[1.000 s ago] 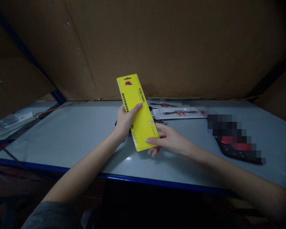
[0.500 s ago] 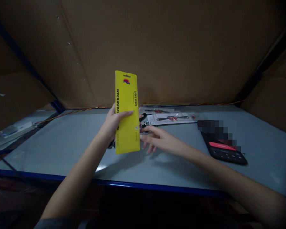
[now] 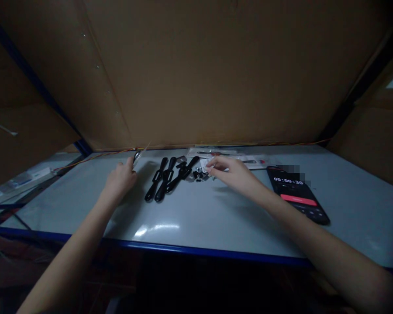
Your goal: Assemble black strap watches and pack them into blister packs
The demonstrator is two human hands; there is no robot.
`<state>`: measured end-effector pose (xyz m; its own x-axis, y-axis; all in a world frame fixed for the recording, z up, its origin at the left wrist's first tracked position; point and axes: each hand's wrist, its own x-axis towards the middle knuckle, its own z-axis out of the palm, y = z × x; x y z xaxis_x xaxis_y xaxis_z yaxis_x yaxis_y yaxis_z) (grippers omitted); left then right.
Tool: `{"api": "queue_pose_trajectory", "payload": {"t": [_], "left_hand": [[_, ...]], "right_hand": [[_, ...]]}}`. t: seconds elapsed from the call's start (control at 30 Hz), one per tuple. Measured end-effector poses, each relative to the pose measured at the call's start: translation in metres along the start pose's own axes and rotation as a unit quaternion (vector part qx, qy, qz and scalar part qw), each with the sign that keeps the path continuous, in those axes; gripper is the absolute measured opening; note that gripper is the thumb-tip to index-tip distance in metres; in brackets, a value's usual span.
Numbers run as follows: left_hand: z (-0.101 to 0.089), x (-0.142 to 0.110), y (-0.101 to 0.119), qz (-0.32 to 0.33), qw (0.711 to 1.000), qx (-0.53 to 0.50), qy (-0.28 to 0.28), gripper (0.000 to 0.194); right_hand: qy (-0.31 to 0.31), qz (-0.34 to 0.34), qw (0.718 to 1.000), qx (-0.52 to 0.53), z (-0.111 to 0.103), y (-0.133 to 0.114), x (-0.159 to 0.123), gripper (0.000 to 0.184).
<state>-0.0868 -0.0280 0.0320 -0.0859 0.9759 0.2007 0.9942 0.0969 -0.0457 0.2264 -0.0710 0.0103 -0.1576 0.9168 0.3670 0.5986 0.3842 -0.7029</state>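
Observation:
My left hand (image 3: 122,178) is closed on a thin spokeshave package (image 3: 140,156), turned nearly edge-on, with clear plastic and a dark part showing past the fingers. Right of it lie three black spokeshave bodies, the left one (image 3: 156,179), the middle one (image 3: 166,179) and the right one (image 3: 183,174). Small dark and shiny metal parts (image 3: 198,175) are grouped beside them. Over the right edge of that group hovers my right hand (image 3: 228,170), fingers curved and apart, with nothing visible in them.
Packaged spokeshaves in clear plastic (image 3: 255,162) lie at the back of the grey table (image 3: 196,218). A phone (image 3: 298,196) running a timer lies on the right. Wires (image 3: 101,153) run along the cardboard back wall (image 3: 216,87); a power strip (image 3: 29,179) is far left.
My left hand has carried the yellow-backed package left and turned it edge-on, uncovering the black spokeshave bodies. My right hand has moved slightly right and up, away from the package.

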Motion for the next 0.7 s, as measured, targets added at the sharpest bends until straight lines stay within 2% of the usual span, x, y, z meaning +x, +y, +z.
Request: {"api": "queue_pose_trajectory", "payload": {"t": [0.13, 0.3, 0.37, 0.43, 0.5, 0.57, 0.6, 0.7], "left_hand": [[0.02, 0.005, 0.001, -0.013, 0.996, 0.078, -0.032, 0.049], [0.034, 0.014, 0.005, -0.038, 0.996, 0.068, -0.031, 0.062], [0.036, 0.015, 0.006, -0.047, 0.996, 0.067, -0.021, 0.06], [0.031, 0.015, 0.011, -0.041, 0.996, 0.075, 0.02, 0.057], [0.021, 0.015, 0.019, -0.013, 0.993, 0.072, 0.09, 0.056], [0.008, 0.016, 0.033, 0.059, 0.988, 0.032, 0.14, 0.052], [0.001, 0.017, 0.042, 0.107, 0.984, -0.002, 0.144, 0.048], [-0.009, 0.022, 0.069, 0.22, 0.969, -0.101, 0.051, 0.041]], "right_hand": [[0.003, -0.002, 1.0, -0.006, -0.001, 0.001, 0.001, 0.017], [0.018, -0.008, 0.999, -0.028, -0.002, 0.007, 0.004, 0.018], [0.023, -0.011, 0.999, -0.044, -0.001, 0.011, 0.006, 0.017], [0.022, -0.015, 0.998, -0.057, 0.0, 0.015, 0.007, 0.016], [0.021, -0.021, 0.997, -0.072, 0.001, 0.019, 0.008, 0.015], [0.021, -0.027, 0.995, -0.096, 0.003, 0.024, 0.01, 0.013], [0.021, -0.029, 0.993, -0.112, 0.004, 0.026, 0.01, 0.012], [0.019, -0.038, 0.985, -0.167, 0.01, 0.034, 0.012, 0.011]]}}
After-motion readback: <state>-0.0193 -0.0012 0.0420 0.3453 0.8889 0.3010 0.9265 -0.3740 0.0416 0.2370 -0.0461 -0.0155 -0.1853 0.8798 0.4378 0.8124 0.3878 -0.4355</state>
